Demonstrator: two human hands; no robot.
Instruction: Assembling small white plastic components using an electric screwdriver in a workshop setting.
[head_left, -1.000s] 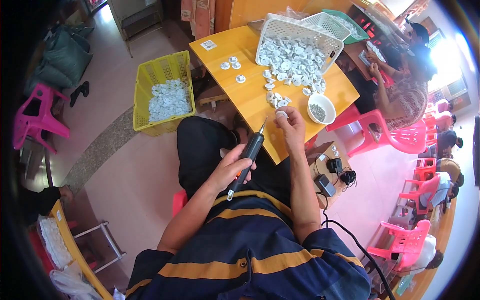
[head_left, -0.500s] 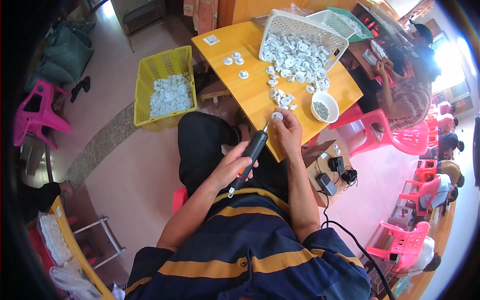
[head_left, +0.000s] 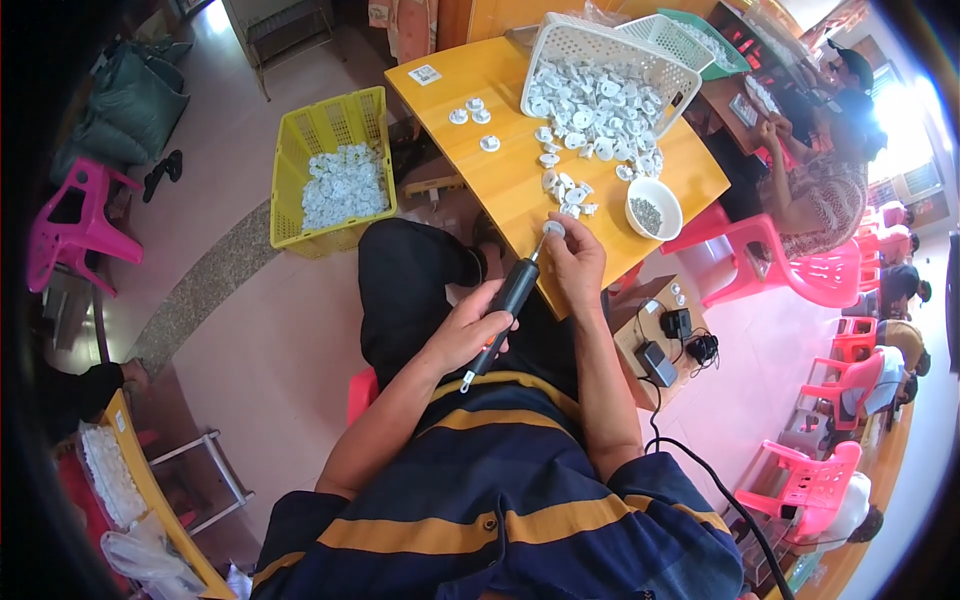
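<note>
Left of the right hand's disc, open tabletop meets the edge.

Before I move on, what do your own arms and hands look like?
The left hand and right hand are bare, with no gloves or wristbands showing. Both forearms are uncovered below short dark navy sleeves; the shirt has mustard-yellow bands.

Strong daylight pours from the window at two o'clock, its glare washing out detail there. The table is bright, the bags at ten o'clock dim. The white parts look soft; straight edges bow toward the dark border.
</note>
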